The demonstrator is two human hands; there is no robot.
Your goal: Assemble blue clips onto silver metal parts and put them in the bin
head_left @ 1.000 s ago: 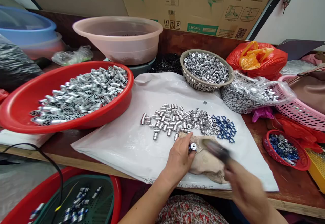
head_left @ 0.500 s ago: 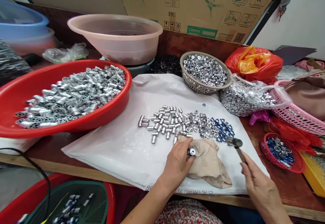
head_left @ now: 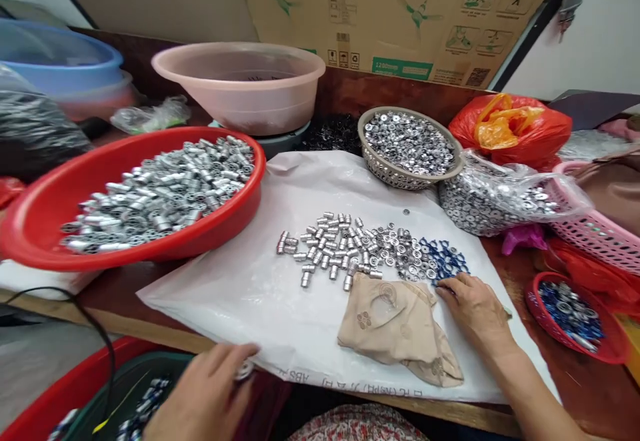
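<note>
Unloading on the left while picking up on the right, looks like. Lower red tub (head_left: 60,381) far left; left hand (head_left: 203,388) near it, off the tabletop (head_left: 120,294) edge, fingers curled on a round-ended metal part (head_left: 244,370). Silver sleeves (head_left: 320,234), then tan cloth (head_left: 383,328) between the hands. Blue rings (head_left: 445,259) next; right hand's (head_left: 475,308) fingers touch them, can't tell if gripping one. Next move probably calls for singling one out; neighbours crowd it. Small red basket (head_left: 611,348) far right.

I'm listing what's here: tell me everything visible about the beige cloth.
The beige cloth looks like fabric, folded and wrinkled, with brownish flower-like motifs and a pale patch. It lies on the white sheet, a loose flap at its right. Silver parts lie by its far edge; the right hand is close by.
</note>
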